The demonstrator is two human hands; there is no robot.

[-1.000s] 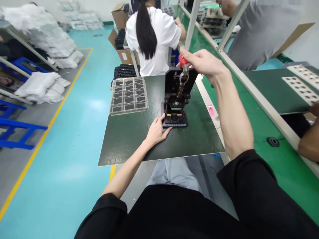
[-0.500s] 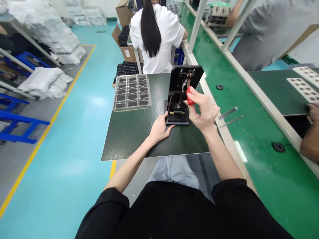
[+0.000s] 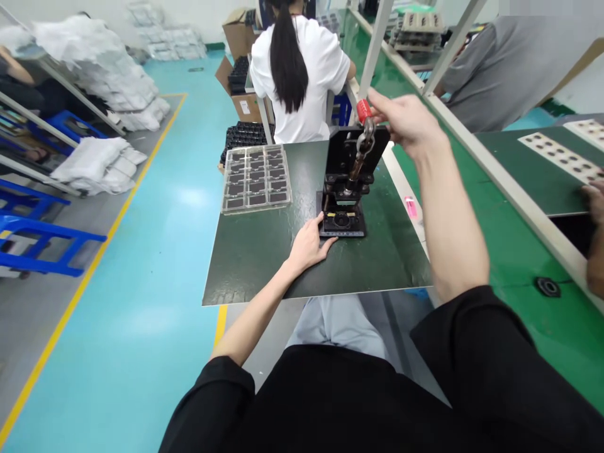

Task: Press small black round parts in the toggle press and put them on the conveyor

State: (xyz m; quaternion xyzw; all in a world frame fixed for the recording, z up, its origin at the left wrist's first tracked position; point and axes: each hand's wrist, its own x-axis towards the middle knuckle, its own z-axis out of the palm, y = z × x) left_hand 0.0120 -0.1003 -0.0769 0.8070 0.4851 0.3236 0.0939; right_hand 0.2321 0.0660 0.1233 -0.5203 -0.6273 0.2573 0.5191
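Note:
A small black hand press (image 3: 346, 182) with a toggle lever stands on the dark green table. In its base lies a black part with a round ring (image 3: 341, 219) and yellowish pieces beside it. My left hand (image 3: 307, 244) holds the base's left front corner, thumb along the front edge and fingers on the side. My right hand (image 3: 409, 123) has thumb and fingers on the lever's red handle (image 3: 363, 111), which points up above the press. Left of the press, a clear tray (image 3: 257, 178) holds several dark flat pieces in compartments.
A green conveyor belt (image 3: 504, 251) with a pale rail runs along the right. On it lies a black ring-shaped part (image 3: 547, 287). A pink item (image 3: 411, 207) rests on the rail. A co-worker in a white shirt (image 3: 321, 69) sits ahead; another person's hand (image 3: 595, 204) shows at far right.
My right hand has swung the red handle upward and away from me, and the press's moving part has risen off the base. My left hand stays at the base. The view has shifted slightly.

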